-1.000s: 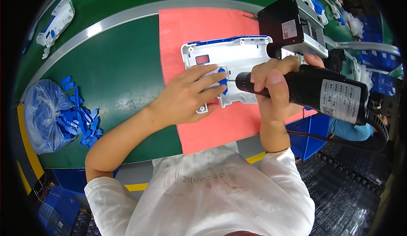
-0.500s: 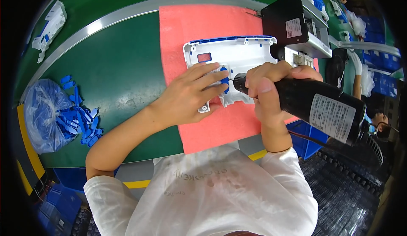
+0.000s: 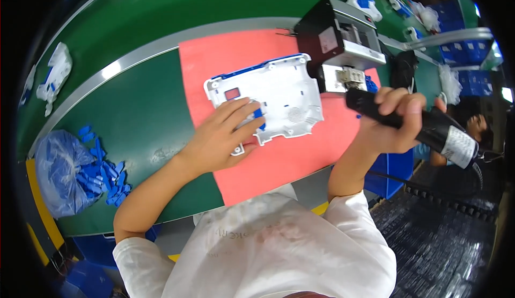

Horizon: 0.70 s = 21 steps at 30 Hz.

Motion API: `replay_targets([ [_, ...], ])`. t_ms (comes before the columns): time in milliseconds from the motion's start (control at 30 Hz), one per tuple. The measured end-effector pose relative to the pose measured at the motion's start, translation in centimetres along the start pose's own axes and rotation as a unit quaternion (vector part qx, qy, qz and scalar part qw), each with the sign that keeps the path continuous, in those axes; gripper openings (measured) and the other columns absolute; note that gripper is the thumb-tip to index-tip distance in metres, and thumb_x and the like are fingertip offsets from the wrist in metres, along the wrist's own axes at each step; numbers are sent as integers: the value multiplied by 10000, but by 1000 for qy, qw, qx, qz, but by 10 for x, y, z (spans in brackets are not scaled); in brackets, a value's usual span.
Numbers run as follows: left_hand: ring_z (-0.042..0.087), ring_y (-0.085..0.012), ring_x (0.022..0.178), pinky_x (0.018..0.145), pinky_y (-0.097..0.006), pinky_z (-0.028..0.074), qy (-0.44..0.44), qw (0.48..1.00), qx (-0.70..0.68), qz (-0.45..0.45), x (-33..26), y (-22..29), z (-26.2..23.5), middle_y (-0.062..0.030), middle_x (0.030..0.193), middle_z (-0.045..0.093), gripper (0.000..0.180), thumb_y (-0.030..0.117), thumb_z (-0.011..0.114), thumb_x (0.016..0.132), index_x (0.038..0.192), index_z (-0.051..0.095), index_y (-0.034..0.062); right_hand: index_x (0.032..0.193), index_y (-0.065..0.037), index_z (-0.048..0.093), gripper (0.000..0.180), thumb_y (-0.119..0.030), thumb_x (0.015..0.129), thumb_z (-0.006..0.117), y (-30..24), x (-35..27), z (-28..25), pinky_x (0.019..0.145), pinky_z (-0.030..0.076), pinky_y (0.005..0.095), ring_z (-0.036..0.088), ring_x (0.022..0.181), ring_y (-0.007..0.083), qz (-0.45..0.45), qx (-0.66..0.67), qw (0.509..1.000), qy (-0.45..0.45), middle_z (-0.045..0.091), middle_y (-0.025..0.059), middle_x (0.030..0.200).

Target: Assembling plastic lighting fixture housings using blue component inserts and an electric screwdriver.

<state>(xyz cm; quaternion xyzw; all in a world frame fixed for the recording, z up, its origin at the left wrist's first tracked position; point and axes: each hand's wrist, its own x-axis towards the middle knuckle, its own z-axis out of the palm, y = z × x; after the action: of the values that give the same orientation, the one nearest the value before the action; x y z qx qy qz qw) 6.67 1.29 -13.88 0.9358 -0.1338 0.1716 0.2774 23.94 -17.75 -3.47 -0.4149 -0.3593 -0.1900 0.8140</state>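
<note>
A white plastic housing (image 3: 279,97) with a blue rim lies hollow side up on the pink mat (image 3: 257,177). My left hand (image 3: 222,137) grips its near left part, fingers reaching over the inside and partly covering a small blue plastic piece (image 3: 258,117). The thumb is near the housing's lower edge. My right hand (image 3: 399,120) is wrapped round a black electric screwdriver (image 3: 437,132), held right of the housing and apart from it. Its front end points left, close to the metal front of a black screw feeder (image 3: 327,35); the bit cannot be made out.
At the left, a clear plastic bag (image 3: 61,174) spills several blue plastic pieces (image 3: 104,177) onto the green table (image 3: 145,105). More white housings (image 3: 56,75) lie beyond the metal rail (image 3: 129,65). A blue bin (image 3: 394,172) stands below the table's right side. Another person (image 3: 477,126) is at the far right.
The screwdriver has come off the blue piece in the housing and moved right, toward the screw feeder, in my right hand. My left hand stays on the housing, which appears slightly turned; the view has shifted.
</note>
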Motion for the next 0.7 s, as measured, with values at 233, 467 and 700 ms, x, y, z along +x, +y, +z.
replay_targets([
  [233,488,-354,1252,999,-450,446,-4,1000,4,-16,-2,0,-3,-155,1331,527,467,116,767,662,1110,652,57,1216,30,353,473,82,785,539,11,28,-31,487,496,363,522,451,184,-28,-82,996,26,549,97,636],
  [467,514,-359,1227,992,-451,456,1,1000,-8,-15,2,-1,-2,-160,1324,533,442,97,751,655,1085,661,52,1122,57,455,389,65,776,633,28,23,-36,481,449,268,545,470,136,18,-166,986,-4,556,52,609],
  [700,526,-346,1206,976,-442,466,24,1000,9,-9,-1,0,-1,-148,1313,532,451,108,748,673,1112,654,65,1247,1,383,490,88,798,557,-2,8,-23,496,470,325,497,479,161,77,-36,995,-52,511,74,652],
])
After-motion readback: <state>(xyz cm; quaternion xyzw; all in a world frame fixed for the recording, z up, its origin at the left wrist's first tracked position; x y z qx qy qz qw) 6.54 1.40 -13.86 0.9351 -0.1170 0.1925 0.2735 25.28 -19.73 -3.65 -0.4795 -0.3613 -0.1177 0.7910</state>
